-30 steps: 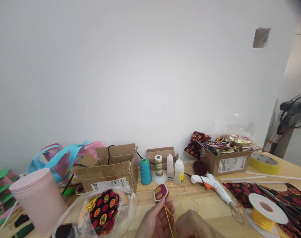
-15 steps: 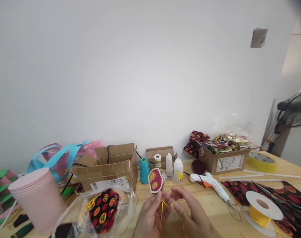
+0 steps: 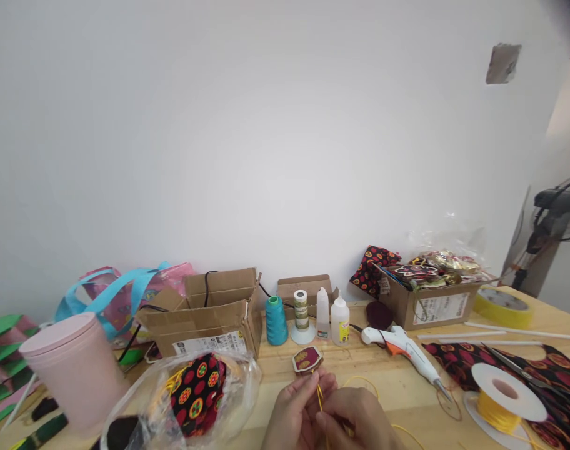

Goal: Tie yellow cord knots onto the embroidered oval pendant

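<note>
A small maroon fabric pendant (image 3: 307,360) with gold pattern and a cream border is pinched between the thumb and fingers of my left hand (image 3: 298,409). It is tipped back, so its face looks upward. Yellow cord (image 3: 319,394) hangs from its lower end and runs down between my hands. My right hand (image 3: 357,420) is closed, thumb against fingers, on the cord just below the pendant. Part of the cord loops out behind my right hand and over the table (image 3: 275,375). The knuckles hide the exact grip point.
Right: a glue gun (image 3: 404,353), a yellow cord spool (image 3: 500,412), scissors (image 3: 514,362) on patterned fabric, a full carton (image 3: 420,306). Behind: a teal thread cone (image 3: 276,322) and glue bottles (image 3: 340,322). Left: an open carton (image 3: 195,322), a plastic bag (image 3: 242,387), a pink canister (image 3: 72,375).
The pendant has come down and tilted back from nearly upright. My right hand, open before, has moved left and closed on the yellow cord. The view has shifted slightly.
</note>
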Demonstrator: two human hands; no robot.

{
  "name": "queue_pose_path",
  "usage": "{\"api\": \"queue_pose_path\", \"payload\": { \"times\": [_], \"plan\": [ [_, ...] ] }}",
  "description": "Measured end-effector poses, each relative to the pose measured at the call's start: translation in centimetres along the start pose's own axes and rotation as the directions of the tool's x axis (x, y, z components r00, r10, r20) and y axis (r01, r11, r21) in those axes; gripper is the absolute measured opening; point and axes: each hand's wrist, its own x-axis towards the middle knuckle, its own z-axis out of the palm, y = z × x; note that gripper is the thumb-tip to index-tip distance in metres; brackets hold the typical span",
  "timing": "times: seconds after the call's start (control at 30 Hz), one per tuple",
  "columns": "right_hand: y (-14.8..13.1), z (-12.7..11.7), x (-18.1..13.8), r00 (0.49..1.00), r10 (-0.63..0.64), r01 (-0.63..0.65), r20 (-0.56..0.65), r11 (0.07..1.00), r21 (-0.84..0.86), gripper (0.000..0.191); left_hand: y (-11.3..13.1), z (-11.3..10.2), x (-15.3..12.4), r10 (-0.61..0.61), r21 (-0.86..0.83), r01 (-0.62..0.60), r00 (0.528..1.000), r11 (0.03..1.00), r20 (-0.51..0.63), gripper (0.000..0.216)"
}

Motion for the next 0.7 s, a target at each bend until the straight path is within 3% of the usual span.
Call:
{"api": "queue_pose_path", "payload": {
  "times": [0.1, 0.43, 0.57, 0.7],
  "plan": [
    [0.1, -0.4, 0.0, 0.995, -0.102, 0.102, 0.005, 0.995, 0.005, 0.029, 0.1, -0.2, 0.1, -0.034, -0.019, 0.033, 0.997, 0.999, -0.065, 0.004],
    [0.1, -0.5, 0.1, 0.973, -0.174, 0.190, 0.152, 0.977, -0.099, 0.031, 0.4, -0.4, 0.2, -0.139, -0.033, 0.136, 0.983, 0.990, -0.117, 0.009],
    [-0.5, -1.1, 0.2, 0.982, -0.150, 0.160, 0.117, 0.984, -0.080, 0.028, 0.4, -0.6, 0.3, -0.141, -0.002, 0.141, 0.985, 0.990, -0.097, 0.012],
    [-0.7, -2.4, 0.1, 0.994, -0.110, 0.110, -0.003, 0.994, 0.013, 0.021, 0.3, -1.0, 0.2, -0.117, 0.042, 0.119, 0.992, 0.992, -0.044, 0.009]
  ]
}}
